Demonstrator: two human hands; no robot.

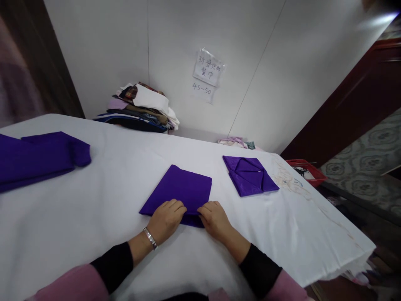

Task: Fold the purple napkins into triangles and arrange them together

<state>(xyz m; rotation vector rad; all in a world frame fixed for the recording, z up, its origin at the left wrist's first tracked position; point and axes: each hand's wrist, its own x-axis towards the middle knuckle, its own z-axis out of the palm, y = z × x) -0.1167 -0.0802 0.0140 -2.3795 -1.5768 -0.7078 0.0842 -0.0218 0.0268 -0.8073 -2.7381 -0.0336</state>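
Note:
A purple cloth napkin (183,186), partly folded, lies on the white-covered table in front of me. My left hand (167,219) pinches its near edge on the left side, a silver bracelet round the wrist. At the same edge, further right, my right hand (215,219) has its fingers closed on the cloth. Between the hands that edge is raised a little, with a lower layer showing beneath it. To the right lies another purple napkin (236,186), folded flat into an angular shape with flaps toward its middle.
More purple cloth (40,156) lies at the table's left. Beyond the back edge is a pile of clothes (140,106) against the wall. Paper signs (208,69) hang on the wall. A red basket (316,177) stands past the right edge of the white tablecloth (103,200).

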